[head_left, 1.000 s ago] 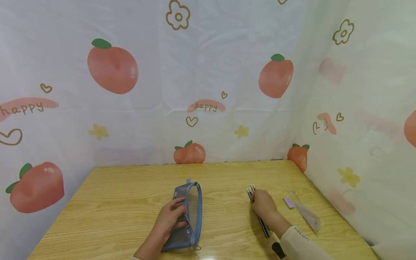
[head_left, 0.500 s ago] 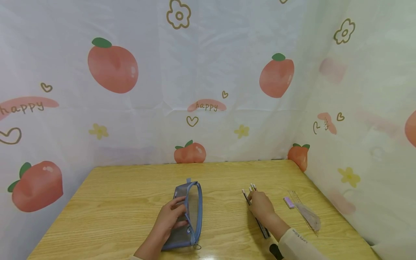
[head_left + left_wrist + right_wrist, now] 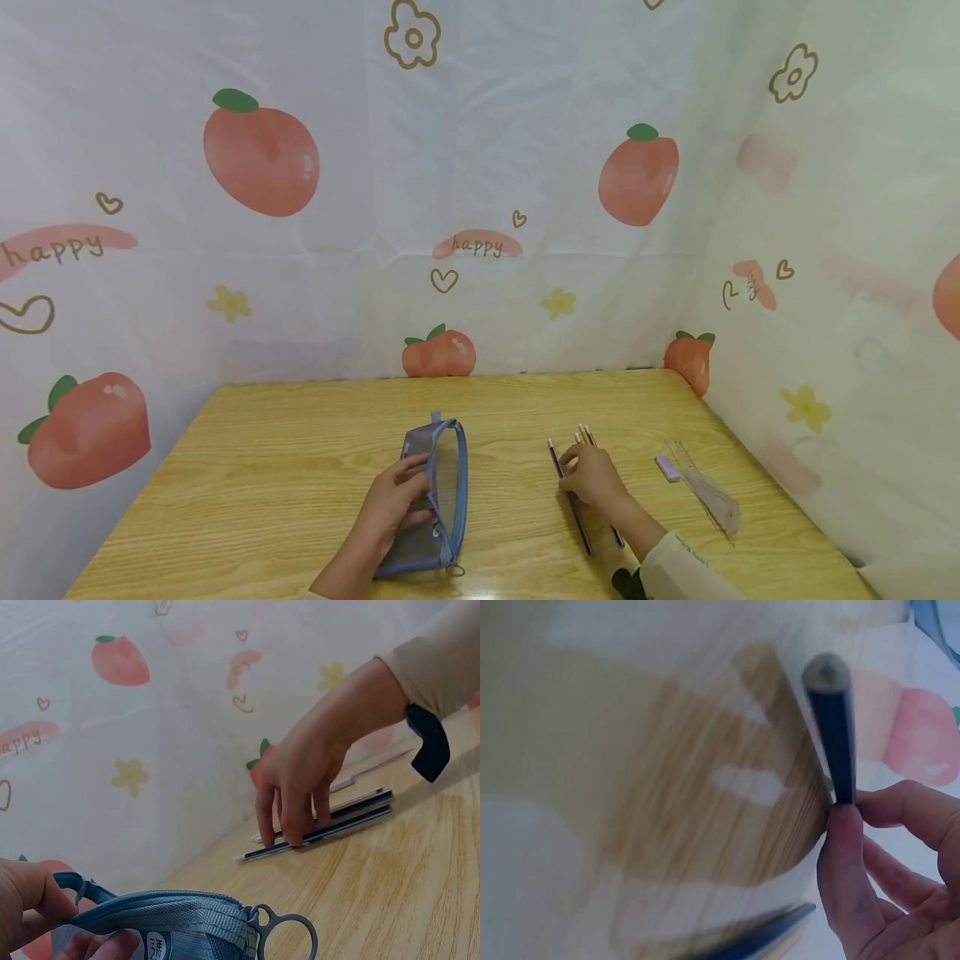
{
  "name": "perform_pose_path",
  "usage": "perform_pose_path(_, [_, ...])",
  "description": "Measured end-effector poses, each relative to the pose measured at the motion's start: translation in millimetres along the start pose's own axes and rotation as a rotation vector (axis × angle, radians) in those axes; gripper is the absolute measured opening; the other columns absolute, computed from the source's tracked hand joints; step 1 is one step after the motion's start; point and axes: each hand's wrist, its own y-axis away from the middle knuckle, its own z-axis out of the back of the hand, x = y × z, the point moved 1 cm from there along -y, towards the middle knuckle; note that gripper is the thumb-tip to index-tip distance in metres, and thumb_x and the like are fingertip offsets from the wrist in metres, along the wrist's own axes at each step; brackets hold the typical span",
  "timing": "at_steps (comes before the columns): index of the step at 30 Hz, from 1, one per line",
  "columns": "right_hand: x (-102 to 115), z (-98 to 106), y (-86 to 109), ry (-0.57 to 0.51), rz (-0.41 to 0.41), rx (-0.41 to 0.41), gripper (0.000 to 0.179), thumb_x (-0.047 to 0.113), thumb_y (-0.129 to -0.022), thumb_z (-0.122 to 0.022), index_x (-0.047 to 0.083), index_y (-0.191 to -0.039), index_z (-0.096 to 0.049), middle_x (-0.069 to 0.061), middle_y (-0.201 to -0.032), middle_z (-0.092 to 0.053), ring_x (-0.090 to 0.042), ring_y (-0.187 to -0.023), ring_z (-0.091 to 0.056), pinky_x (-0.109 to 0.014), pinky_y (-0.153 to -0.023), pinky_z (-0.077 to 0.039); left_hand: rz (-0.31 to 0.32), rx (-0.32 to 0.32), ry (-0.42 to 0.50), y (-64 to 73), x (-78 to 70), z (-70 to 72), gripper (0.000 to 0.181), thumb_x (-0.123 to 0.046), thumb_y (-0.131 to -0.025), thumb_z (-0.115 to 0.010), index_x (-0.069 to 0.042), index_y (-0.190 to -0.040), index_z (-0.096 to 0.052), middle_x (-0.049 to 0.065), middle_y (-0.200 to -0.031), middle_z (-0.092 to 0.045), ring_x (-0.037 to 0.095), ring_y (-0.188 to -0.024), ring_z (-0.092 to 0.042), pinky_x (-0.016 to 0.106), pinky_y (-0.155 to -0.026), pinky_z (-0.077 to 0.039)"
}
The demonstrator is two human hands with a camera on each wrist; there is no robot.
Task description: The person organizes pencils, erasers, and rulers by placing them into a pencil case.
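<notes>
The left hand (image 3: 390, 510) pinches the rim of an unzipped blue mesh pencil pouch (image 3: 462, 483), which lies on the wooden table (image 3: 300, 467) well in from its left edge. The right hand (image 3: 594, 479) grips a dark pencil (image 3: 579, 527) between thumb and forefinger; whether the pencil touches the tabletop I cannot tell. More white-tipped pencils (image 3: 590, 435) lie just beside it. Nearer the table's right edge, a purple eraser (image 3: 667, 468) sits next to a clear plastic item (image 3: 712, 502), too indistinct to name.
</notes>
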Motion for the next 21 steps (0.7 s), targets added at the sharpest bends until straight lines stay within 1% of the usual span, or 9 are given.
perform_pose_path(2, [0, -2, 0.7, -0.091, -0.031, 0.026, 0.029, -0.006, -0.067, -0.064, -0.010, -0.095, -0.060, -0.009, -0.072, -0.061, -0.015, -0.052, -0.056, -0.026, -0.042, -0.049, 0.001, 0.001, 0.002, -0.1, 0.2, -0.1, 0.057, -0.007, -0.075, -0.052, 0.002, -0.130, -0.042, 0.023, -0.114, -0.052, 0.031, -0.089, -0.059, 0.038, -0.065, -0.055])
perform_pose_path(5, [1, -6, 1.2, -0.191, -0.073, 0.061, 0.030, -0.003, -0.069, -0.063, -0.012, -0.097, -0.060, -0.009, -0.073, -0.061, -0.017, -0.053, -0.058, -0.029, -0.044, -0.052, 0.002, 0.001, 0.003, -0.3, 0.5, -0.4, 0.057, -0.007, -0.075, -0.052, 0.002, -0.131, -0.041, 0.024, -0.114, -0.051, 0.031, -0.088, -0.059, 0.038, -0.064, -0.055])
perform_pose_path(9, [4, -12, 1.2, -0.279, -0.108, 0.095, 0.031, 0.000, -0.070, -0.065, -0.011, -0.099, -0.060, -0.008, -0.074, -0.061, -0.016, -0.056, -0.058, -0.030, -0.048, -0.054, 0.003, -0.003, 0.003, -0.8, 1.2, -0.4, 0.057, -0.007, -0.075, -0.052, 0.002, -0.130, -0.042, 0.021, -0.112, -0.053, 0.030, -0.088, -0.059, 0.038, -0.064, -0.055])
perform_pose_path(13, [9, -17, 1.5, -0.395, -0.153, 0.136, 0.035, 0.001, -0.072, -0.065, -0.012, -0.103, -0.059, -0.009, -0.078, -0.061, -0.018, -0.060, -0.060, -0.033, -0.052, -0.055, 0.002, -0.008, 0.001, -1.2, 1.6, -0.5, 0.057, -0.006, -0.074, -0.053, 0.002, -0.130, -0.043, 0.020, -0.111, -0.054, 0.029, -0.087, -0.059, 0.038, -0.064, -0.055])
perform_pose_path(16, [13, -22, 1.2, -0.462, -0.171, 0.154, 0.036, 0.001, -0.073, -0.065, -0.012, -0.106, -0.058, -0.010, -0.080, -0.062, -0.018, -0.062, -0.060, -0.035, -0.053, -0.055, 0.002, -0.009, -0.002, -1.2, 1.7, -0.7, 0.057, -0.006, -0.074, -0.053, 0.002, -0.130, -0.043, 0.020, -0.112, -0.053, 0.027, -0.086, -0.059, 0.038, -0.065, -0.055])
perform_pose_path(21, [18, -32, 0.9, -0.563, -0.177, 0.189, 0.037, 0.000, -0.075, -0.063, -0.012, -0.108, -0.055, -0.011, -0.081, -0.061, -0.017, -0.061, -0.060, -0.035, -0.054, -0.055, -0.001, 0.002, 0.005, 0.1, 1.6, -2.5, 0.057, -0.007, -0.075, -0.053, 0.002, -0.130, -0.042, 0.022, -0.114, -0.052, 0.029, -0.087, -0.060, 0.038, -0.065, -0.055])
